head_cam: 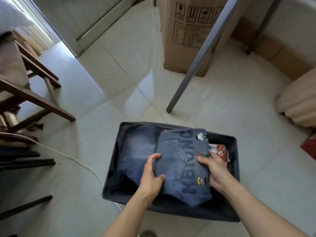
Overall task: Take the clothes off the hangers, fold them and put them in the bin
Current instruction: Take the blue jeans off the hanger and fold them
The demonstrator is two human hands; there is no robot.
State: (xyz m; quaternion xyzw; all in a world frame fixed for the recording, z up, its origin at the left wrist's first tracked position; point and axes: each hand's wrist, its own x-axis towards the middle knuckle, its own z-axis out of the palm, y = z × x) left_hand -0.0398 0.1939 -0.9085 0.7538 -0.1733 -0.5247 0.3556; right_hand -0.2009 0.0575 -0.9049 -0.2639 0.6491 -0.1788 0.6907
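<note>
I have both hands clamped on the folded jeans (181, 161), over the bin (188, 212) at 6 o'clock in my view. The left hand (152, 175) grips the jeans' 9 o'clock edge, with its thumb lying on top beside the back pocket and its fingers curled over the denim further up. The right hand (213, 170) grips the 3 o'clock edge, fingers hooked onto the top face near a small cartoon patch. The hands are apart, with the bundle's width between them.

The jeans face pocket-up, with big dark letters running along the side toward 3 o'clock and three patches next to them. I cannot tell whether the bundle already rests on the pile or hangs just above it.

Inside the bin, a second pair (142, 147) of blue jeans lies flat on the 9 o'clock side, partly under the held bundle. A printed garment (220, 151) in red and white shows at 3 o'clock, just beyond my right fingers.

The bin stands on a pale tiled floor (222, 100). A cardboard box (188, 40) stands at 12 o'clock, with a grey metal leg (196, 62) slanting in front of it. A wooden frame (39, 93) sits at 9 o'clock, and a white cable (71, 158) runs across the tiles from 9 o'clock toward the bin's near corner.
</note>
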